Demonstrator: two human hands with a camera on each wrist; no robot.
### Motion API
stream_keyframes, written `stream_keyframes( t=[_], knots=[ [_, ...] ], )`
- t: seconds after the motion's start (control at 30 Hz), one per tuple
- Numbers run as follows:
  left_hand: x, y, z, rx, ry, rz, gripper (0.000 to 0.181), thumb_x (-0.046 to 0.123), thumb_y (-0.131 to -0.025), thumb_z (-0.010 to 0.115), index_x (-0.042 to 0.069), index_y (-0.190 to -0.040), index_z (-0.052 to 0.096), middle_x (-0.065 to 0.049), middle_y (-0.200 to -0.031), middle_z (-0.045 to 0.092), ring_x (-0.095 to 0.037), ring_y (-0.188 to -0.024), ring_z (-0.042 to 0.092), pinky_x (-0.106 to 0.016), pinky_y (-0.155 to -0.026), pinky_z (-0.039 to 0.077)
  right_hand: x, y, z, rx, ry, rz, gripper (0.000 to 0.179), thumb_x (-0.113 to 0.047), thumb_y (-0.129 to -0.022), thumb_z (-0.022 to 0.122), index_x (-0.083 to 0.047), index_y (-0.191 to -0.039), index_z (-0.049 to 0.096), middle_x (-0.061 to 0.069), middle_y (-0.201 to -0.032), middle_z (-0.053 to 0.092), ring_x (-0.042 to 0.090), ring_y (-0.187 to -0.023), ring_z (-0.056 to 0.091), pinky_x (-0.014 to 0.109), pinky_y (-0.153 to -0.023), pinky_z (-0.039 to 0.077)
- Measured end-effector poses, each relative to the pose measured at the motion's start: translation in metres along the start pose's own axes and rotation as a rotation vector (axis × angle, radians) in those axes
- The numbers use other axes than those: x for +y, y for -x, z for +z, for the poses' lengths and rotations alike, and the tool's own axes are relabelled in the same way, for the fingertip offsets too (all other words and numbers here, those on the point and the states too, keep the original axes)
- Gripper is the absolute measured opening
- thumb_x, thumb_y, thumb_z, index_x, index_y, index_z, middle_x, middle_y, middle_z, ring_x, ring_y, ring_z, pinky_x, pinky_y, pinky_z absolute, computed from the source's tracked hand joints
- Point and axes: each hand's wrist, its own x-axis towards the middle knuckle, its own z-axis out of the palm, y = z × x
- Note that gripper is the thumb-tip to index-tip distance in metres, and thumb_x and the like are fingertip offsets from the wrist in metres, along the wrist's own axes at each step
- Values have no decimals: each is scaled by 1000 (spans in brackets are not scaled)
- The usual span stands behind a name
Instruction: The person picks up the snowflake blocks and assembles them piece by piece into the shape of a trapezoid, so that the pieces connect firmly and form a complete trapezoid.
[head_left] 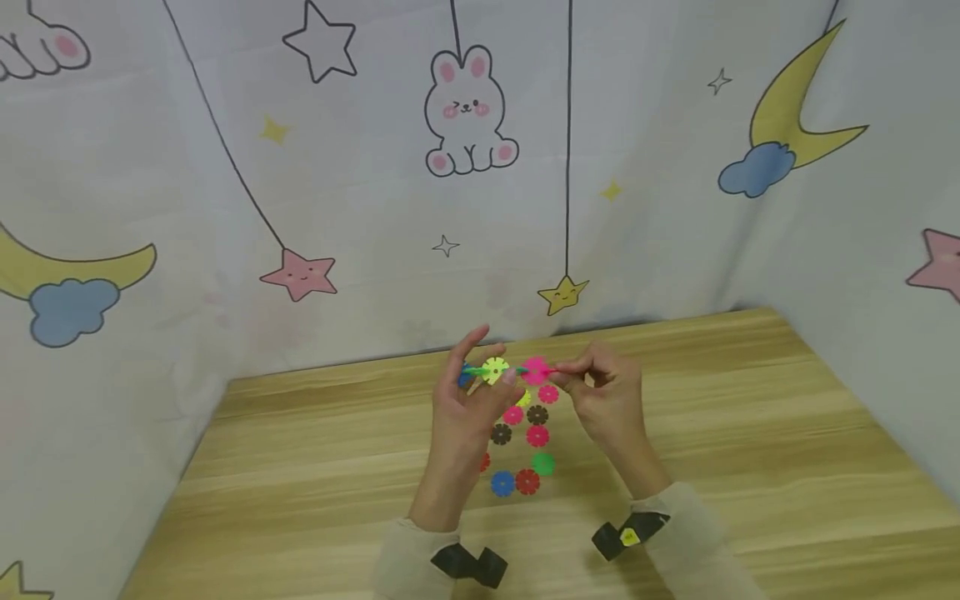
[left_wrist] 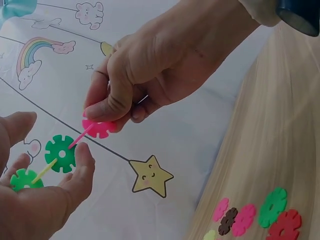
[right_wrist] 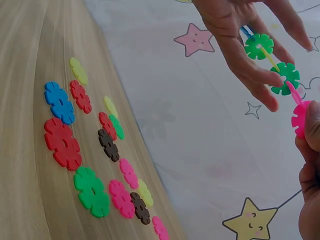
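Patterned cloth point(head_left: 375, 192) rises at twelve o'clock behind the wooden table point(head_left: 300, 467). Above the table, the chain point(left_wrist: 61, 165) of slotted discs stretches between two hands. At its three o'clock, the right hand point(head_left: 611, 400) pinches the pink end disc point(left_wrist: 102, 130) between thumb and finger; toward eight o'clock, the left hand point(head_left: 472, 412) spreads loosely round the rest, no firm pinch showing. That lopsided support looks like the chief risk: a hard push or twist from the right could skew the slots and part the chain, letting the far end drop. Loose discs point(head_left: 537, 442) lie on the table at six o'clock, so a falling piece or a carelessly lowered hand could scatter them.
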Motion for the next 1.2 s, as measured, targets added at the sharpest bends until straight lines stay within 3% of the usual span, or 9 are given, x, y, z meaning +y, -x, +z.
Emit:
stream_keyframes(
  t=[0.17, 0.37, 0.43, 0.57, 0.73, 0.87, 0.97, 1.07, 1.2],
  knots=[
    [-2, 1, 1, -16, 0, 23, 63, 11, -103, 72, 33, -158, 48, -17, -150, 56, -22, -90, 77, -47, -100, 65, -1, 2, 3, -42, -7, -4, 15, 17, -81, 82, 5, -87, 76, 9, -81, 68, 4, -77, 66, 12, -68, 55],
    [-3, 2, -2, 45, 55, 24, 58, 4, -102, 71, 27, -153, 54, -18, -142, 61, -24, -101, 77, -47, -99, 65, 0, 4, 3, -103, -7, 21, 20, 11, -86, 83, 3, -103, 79, -6, -99, 79, 5, -88, 71, 17, -82, 62],
    [-3, 1, -3, 72, 74, 32, 56, 4, -102, 72, 24, -152, 55, -18, -140, 61, -22, -103, 75, -47, -99, 65, 1, 3, 2, -123, -11, 46, 26, 9, -87, 82, 2, -111, 77, -1, -105, 80, 6, -93, 72, 18, -86, 62],
    [-2, -1, -4, 110, 113, 65, 55, 5, -102, 72, 22, -151, 55, -13, -136, 62, -17, -90, 71, -49, -96, 66, 6, 1, -4, -120, -11, 130, 29, 1, -95, 78, -1, -124, 74, 9, -114, 78, 6, -103, 74, 18, -94, 62],
    [-1, -3, -6, 131, 148, 84, 56, 5, -101, 74, 22, -151, 55, -7, -131, 63, -14, -80, 66, -50, -94, 67, 28, 1, -12, -102, -17, 245, 29, -8, -103, 71, 1, -131, 70, 20, -122, 75, 4, -110, 75, 19, -99, 61],
    [-2, -2, -7, 145, 171, 85, 60, 1, -101, 72, 23, -153, 53, -8, -132, 62, -18, -93, 69, -51, -92, 67, 53, 9, -16, -146, 27, 326, 33, -10, -106, 68, 5, -135, 67, 28, -129, 72, 11, -116, 75, 14, -100, 59],
    [-2, -1, -7, 145, 180, 88, 63, 0, -101, 70, 24, -155, 50, -8, -134, 60, -23, -109, 70, -52, -92, 67, 68, 15, -17, -204, 98, 365, 33, -12, -106, 68, 1, -137, 67, 24, -133, 73, 23, -122, 75, 13, -104, 56],
    [-2, -1, -6, 135, 195, 95, 65, -1, -102, 68, 27, -157, 47, -7, -134, 59, -27, -117, 68, -56, -93, 66, 78, 17, -19, -254, 156, 363, 34, -12, -106, 69, -3, -138, 67, 21, -137, 73, 35, -127, 72, 25, -111, 57],
    [0, -2, -4, 121, 214, 112, 68, -2, -102, 67, 28, -158, 45, -5, -132, 59, -29, -120, 66, -60, -94, 64, 87, 14, -21, -295, 218, 341, 37, -9, -103, 72, -3, -140, 66, 21, -138, 72, 39, -128, 71, 45, -113, 57]
  ],
)
